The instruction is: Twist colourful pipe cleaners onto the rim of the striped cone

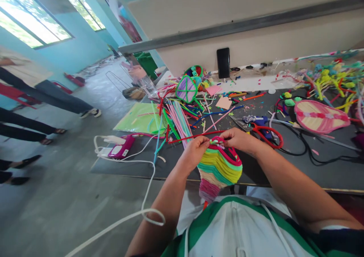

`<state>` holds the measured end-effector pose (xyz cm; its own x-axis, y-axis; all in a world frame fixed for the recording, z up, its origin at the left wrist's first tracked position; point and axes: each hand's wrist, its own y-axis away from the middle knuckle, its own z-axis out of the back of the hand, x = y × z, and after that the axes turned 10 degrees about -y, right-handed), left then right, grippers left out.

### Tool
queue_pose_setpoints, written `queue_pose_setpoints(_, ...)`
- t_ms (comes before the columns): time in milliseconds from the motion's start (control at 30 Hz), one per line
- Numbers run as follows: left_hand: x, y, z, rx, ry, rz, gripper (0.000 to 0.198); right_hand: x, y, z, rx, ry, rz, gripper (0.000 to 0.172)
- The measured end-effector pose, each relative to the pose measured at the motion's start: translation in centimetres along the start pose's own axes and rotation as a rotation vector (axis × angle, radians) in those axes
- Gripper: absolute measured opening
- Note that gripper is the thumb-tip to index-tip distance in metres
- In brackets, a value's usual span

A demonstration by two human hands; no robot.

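Evidently, much of the striped piece is already covered: rows of yellow, teal, cream and pink are packed closely down to its narrow end. At the wide end a gap is left inside the bright pink loop, so the work there can be judged unfinished — though how much remains cannot be told. The piece is held over the near edge of the desk, its narrow end hung past that edge. By the left hand the pink rim is pinched, thumb pressed against forefinger; by the right hand the rim is gripped just beside, fingertips drawn together on a spot too blurred to be made out. Loose strips are strewn towards the desk's far left corner — red-handled scissors are laid just beyond the right hand.
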<state>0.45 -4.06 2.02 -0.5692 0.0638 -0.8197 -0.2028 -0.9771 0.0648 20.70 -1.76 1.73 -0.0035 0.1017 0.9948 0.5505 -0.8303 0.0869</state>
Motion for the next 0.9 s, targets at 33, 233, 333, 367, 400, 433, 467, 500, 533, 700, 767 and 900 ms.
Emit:
queue_pose_setpoints(33,-0.3,0.1,0.2,0.015,0.005,-0.005,0.021,0.2,0.1,0.0,0.014,0.028,0.004,0.012)
queue_pose_setpoints(233,-1.5,0.6,0.6,0.099,0.111,-0.007,0.021,0.7,0.6,0.7,0.128,0.113,0.013,0.011)
queue_pose_setpoints(333,-1.5,0.7,0.6,0.107,0.13,0.001,0.02,1.0,0.8,1.0,0.122,0.156,-0.005,0.012)
queue_pose_setpoints(367,-1.5,0.8,0.6,0.107,0.133,-0.001,0.02,1.1,0.9,1.0,0.12,0.171,-0.009,0.014)
queue_pose_setpoints(400,-1.5,0.8,0.6,0.107,0.137,-0.002,0.02,1.3,1.0,1.1,0.121,0.183,-0.012,0.015)
queue_pose_setpoints(433,-1.5,0.8,0.7,0.106,0.142,-0.003,0.021,1.4,1.0,1.1,0.127,0.19,-0.015,0.016)
queue_pose_setpoints(467,-1.5,0.9,0.7,0.105,0.146,-0.004,0.021,1.5,1.1,1.1,0.133,0.195,-0.017,0.016)
queue_pose_setpoints(500,-1.5,0.9,0.7,0.106,0.146,-0.005,0.022,1.5,1.1,1.2,0.139,0.201,-0.018,0.016)
queue_pose_setpoints(533,-1.5,1.0,0.7,0.107,0.142,-0.006,0.023,1.6,1.1,1.2,0.144,0.205,-0.018,0.016)
queue_pose_setpoints(700,-1.5,1.2,0.8,0.113,0.117,-0.027,0.02,1.6,1.1,1.2,0.096,0.171,-0.009,0.016)
queue_pose_setpoints(767,-1.5,1.2,0.7,0.109,0.123,-0.033,0.019,1.7,1.1,1.2,0.075,0.16,-0.006,0.016)
queue_pose_setpoints(900,-1.3,1.2,0.5,0.076,0.129,-0.023,0.019,1.9,1.2,1.0,0.083,0.139,-0.03,0.015)
